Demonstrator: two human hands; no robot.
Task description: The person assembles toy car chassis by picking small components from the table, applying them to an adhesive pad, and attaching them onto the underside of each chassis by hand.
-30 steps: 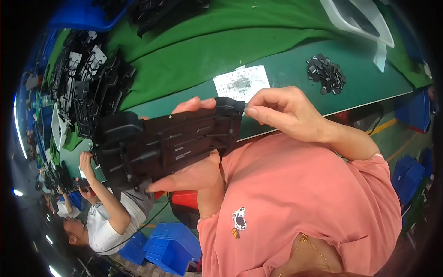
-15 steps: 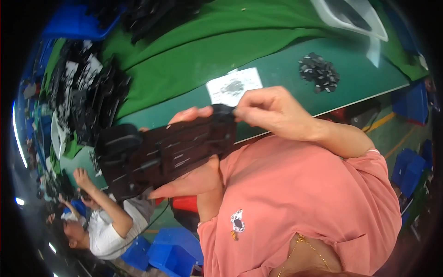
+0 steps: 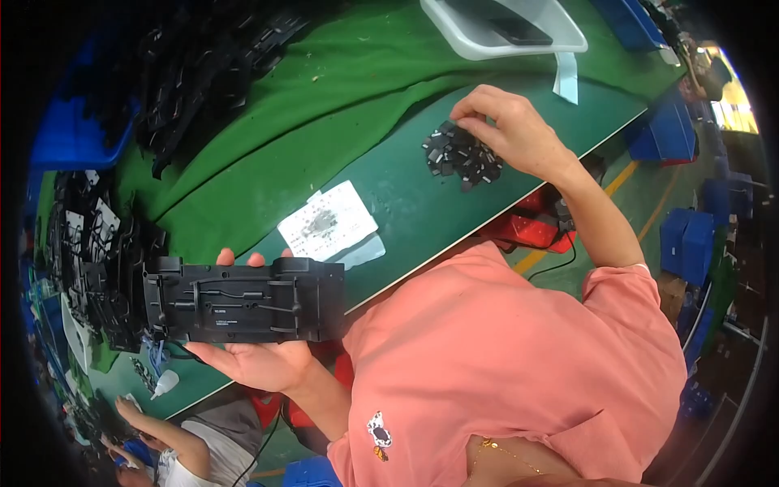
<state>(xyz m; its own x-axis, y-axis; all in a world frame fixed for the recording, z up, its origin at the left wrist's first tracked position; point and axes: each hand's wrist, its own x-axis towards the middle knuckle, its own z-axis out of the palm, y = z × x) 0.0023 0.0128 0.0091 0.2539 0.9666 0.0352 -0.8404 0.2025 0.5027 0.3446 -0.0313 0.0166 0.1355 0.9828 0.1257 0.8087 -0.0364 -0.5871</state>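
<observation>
My left hand (image 3: 272, 367) grips a long black plastic chassis (image 3: 235, 302), like the underside of a toy car, with the palm below it and fingertips curling over its far edge. Moulded bars and rods run along the face turned up to me. Over at the right, my right hand (image 3: 513, 131) reaches to a heap of small black pieces (image 3: 454, 158) on the green table. Its thumb and forefinger are pinched together at the heap's far edge; whatever is between them is too small or hidden to name.
A printed white sheet (image 3: 329, 221) lies between my hands on the table (image 3: 422, 207). Farther back, a white tray (image 3: 479, 45) holds a dark phone (image 3: 519, 31). Black parts (image 3: 93, 243) are piled at the left. A co-worker's arm (image 3: 170, 434) shows at lower left.
My right hand has left the chassis and moved right to the heap of small pieces. The chassis, still in my left hand, now lies more level and faces up.
</observation>
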